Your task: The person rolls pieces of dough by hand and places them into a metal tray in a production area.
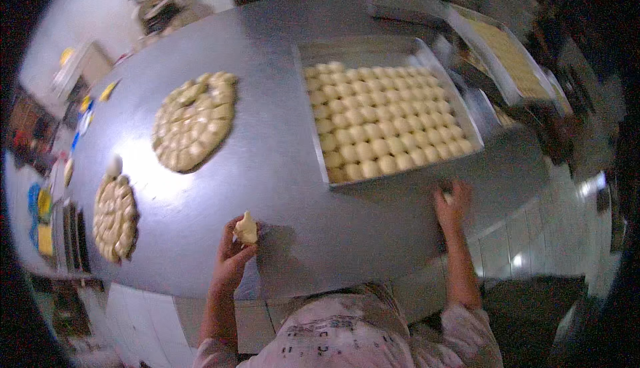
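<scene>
Over the near part of the steel table, my left hand grips an uneven, pale piece of dough between thumb and fingers. My right hand is curled at the table's right side, below the tray's near corner. A bit of pale dough shows between its thumb and fingers; the rest is hidden. A large metal tray ahead holds close rows of smooth, round dough balls, with a bare strip along its far end.
On the steel table, two flat rounds of dough cut into pieces lie to the left: a bigger one farther off, another near the left edge. A second filled tray stands beyond the right edge. Tiled floor shows at right.
</scene>
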A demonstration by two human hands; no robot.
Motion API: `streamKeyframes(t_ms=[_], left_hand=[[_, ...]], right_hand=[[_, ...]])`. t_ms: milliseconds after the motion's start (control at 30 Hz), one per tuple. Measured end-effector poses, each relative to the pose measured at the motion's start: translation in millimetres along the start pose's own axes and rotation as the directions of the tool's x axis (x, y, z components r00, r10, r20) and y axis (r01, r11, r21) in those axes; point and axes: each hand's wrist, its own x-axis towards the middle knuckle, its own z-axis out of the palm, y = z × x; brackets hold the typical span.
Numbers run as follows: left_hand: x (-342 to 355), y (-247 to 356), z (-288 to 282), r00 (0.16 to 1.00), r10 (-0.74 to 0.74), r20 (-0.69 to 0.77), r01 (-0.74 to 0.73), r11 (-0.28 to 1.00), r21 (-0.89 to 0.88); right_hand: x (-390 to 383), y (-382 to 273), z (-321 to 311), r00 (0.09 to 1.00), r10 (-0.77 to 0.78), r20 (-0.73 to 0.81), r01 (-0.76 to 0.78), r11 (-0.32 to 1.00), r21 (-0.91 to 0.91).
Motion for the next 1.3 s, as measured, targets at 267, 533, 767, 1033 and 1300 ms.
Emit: streamKeyframes(t_ms=[267, 533, 767, 1033, 1300], left_hand=[[12, 0, 3, 0.992, 0.064, -0.104, -0.075, 0.992, -0.106], [46, -15, 26, 0.964, 0.008, -0.268, 0.032, 0.989, 0.144], [44, -4, 61, 0.966, 0.021, -0.257, 0.007, 0.994, 0.106], [35, -17, 91, 0.893, 0.017, -0.45, -0.021, 1.0, -0.003], [32, -29, 94, 0.988, -0.154, 0.004, 0.153, 0.978, -0.144]], right_hand=[[-17, -4, -25, 0.977, -0.077, 0.2, 0.028, 0.971, 0.236], [-30, 4, -41, 0.964, -0.23, 0.131, 0.214, 0.969, 0.122], [149, -46, -64, 0.959, 0.043, 0.278, -0.282, 0.169, 0.944], [291, -194, 107, 0.96, -0.265, -0.092, 0.268, 0.77, 0.579], [73, -232, -18, 0.453, -0.888, 0.077, 0.322, 0.244, 0.915]])
